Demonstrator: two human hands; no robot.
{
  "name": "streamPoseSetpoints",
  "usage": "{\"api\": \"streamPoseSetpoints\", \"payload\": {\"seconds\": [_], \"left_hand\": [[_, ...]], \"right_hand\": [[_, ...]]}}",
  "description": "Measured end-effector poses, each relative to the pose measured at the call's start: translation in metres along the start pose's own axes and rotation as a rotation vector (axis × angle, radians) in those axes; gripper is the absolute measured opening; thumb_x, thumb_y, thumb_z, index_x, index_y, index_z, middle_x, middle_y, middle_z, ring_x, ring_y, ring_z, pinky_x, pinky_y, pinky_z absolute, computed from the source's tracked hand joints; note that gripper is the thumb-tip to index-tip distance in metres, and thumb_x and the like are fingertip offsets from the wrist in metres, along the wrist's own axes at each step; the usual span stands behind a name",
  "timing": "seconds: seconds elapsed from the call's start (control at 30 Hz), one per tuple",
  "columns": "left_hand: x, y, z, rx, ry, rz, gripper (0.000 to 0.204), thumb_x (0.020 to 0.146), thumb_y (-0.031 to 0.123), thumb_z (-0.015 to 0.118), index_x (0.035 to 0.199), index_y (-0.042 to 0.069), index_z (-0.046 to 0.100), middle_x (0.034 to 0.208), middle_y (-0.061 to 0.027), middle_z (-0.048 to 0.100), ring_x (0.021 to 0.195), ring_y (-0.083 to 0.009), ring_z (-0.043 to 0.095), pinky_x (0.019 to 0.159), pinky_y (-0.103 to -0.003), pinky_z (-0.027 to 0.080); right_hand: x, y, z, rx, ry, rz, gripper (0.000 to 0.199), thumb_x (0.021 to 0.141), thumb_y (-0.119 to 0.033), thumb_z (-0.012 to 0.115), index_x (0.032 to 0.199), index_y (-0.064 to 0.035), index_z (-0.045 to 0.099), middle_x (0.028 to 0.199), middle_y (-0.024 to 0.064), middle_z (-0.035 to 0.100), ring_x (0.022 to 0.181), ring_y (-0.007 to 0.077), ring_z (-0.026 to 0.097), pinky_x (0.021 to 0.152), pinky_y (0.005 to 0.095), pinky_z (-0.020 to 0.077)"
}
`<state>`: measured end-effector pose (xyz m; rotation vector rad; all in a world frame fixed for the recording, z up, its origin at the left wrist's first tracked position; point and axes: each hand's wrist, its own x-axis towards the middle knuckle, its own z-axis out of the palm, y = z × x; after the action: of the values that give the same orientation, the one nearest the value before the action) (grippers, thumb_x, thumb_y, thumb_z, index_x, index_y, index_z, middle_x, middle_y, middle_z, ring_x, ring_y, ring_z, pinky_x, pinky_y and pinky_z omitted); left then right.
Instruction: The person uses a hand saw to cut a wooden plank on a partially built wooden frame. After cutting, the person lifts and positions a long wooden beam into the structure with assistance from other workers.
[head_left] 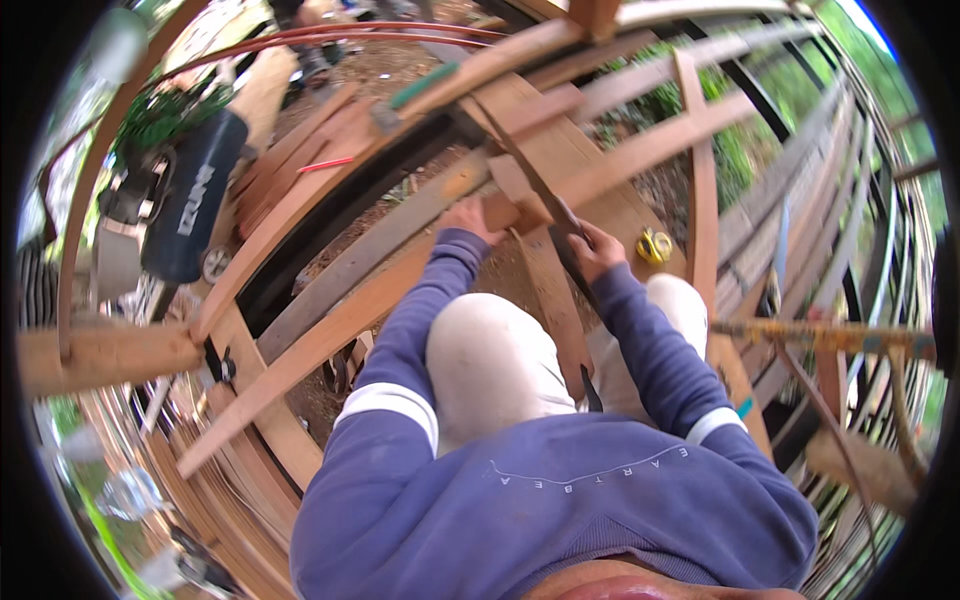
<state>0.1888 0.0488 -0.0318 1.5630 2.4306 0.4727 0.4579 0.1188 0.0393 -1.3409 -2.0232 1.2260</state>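
My right hand (600,252) is closed round the near end of a handsaw (525,168), a long, dark blade that narrows as it runs away up and to the left. Beside the blade, my left hand (468,218) is closed on a short wooden block (501,211), thumb side toward the saw. The block rests where several boards meet, close to a long plank (650,160) slanting off to the right. The saw's handle is mostly hidden by my fingers. Right of my right hand lies a yellow tape measure (655,246) on a wide board.
A dark blue air compressor (195,195) stands at the left. Beams form an open frame with gaps showing ground. A red pencil-like stick (325,164) and a green strip (423,85) lie on the wood beyond. A rusty bar (820,335) juts in from the right.
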Motion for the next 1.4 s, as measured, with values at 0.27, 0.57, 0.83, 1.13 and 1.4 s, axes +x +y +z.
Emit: {"api": "streamPoseSetpoints", "payload": {"seconds": [0.27,0.57,0.83,1.13,1.4], "left_hand": [[-0.002,0.006,-0.003,0.066,0.105,0.051,0.081,0.065,0.049,0.085,0.129,0.006,0.06,0.121,-0.0191,0.068,0.111,-0.0382,0.065,0.097,-0.048,0.052],[-0.01,0.008,0.005,0.088,0.061,0.037,0.081,0.065,0.046,0.085,0.131,0.005,0.059,0.119,-0.0205,0.068,0.11,-0.0396,0.065,0.097,-0.048,0.053],[-0.011,0.014,-0.001,0.086,0.012,-0.022,0.079,0.065,0.044,0.086,0.129,0.008,0.058,0.118,-0.0206,0.068,0.109,-0.0398,0.065,0.095,-0.049,0.053],[-0.013,0.008,-0.001,0.045,0.006,-0.016,0.08,0.064,0.044,0.085,0.13,0.007,0.057,0.12,-0.0202,0.067,0.112,-0.0393,0.064,0.097,-0.049,0.052],[-0.004,0.004,0.002,0.079,0.034,0.023,0.08,0.065,0.046,0.085,0.129,0.007,0.058,0.119,-0.0199,0.067,0.112,-0.0388,0.063,0.096,-0.049,0.052]], "right_hand": [[-0.05,-0.029,-0.034,-0.032,-0.075,0.163,0.039,0.096,-0.029,0.068,0.13,-0.0086,0.069,0.109,0.0242,0.073,0.098,0.0366,0.073,0.089,0.0388,0.0556],[-0.076,0.0,-0.034,0.05,-0.087,0.139,0.039,0.095,-0.028,0.067,0.129,-0.0078,0.069,0.107,0.0251,0.072,0.096,0.0392,0.072,0.086,0.0407,0.0562],[-0.1,-0.001,-0.04,0.094,-0.136,0.19,0.04,0.095,-0.033,0.064,0.129,-0.0121,0.07,0.094,0.0254,0.072,0.09,0.0429,0.071,0.082,0.0452,0.0554],[-0.1,-0.004,-0.052,0.056,-0.244,0.249,0.038,0.097,-0.028,0.068,0.128,-0.0075,0.07,0.106,0.025,0.073,0.094,0.0367,0.074,0.085,0.0397,0.0567],[-0.108,-0.002,-0.057,0.006,-0.212,0.203,0.039,0.098,-0.028,0.067,0.13,-0.0064,0.069,0.105,0.0243,0.074,0.092,0.0368,0.074,0.083,0.0396,0.0569]]}}
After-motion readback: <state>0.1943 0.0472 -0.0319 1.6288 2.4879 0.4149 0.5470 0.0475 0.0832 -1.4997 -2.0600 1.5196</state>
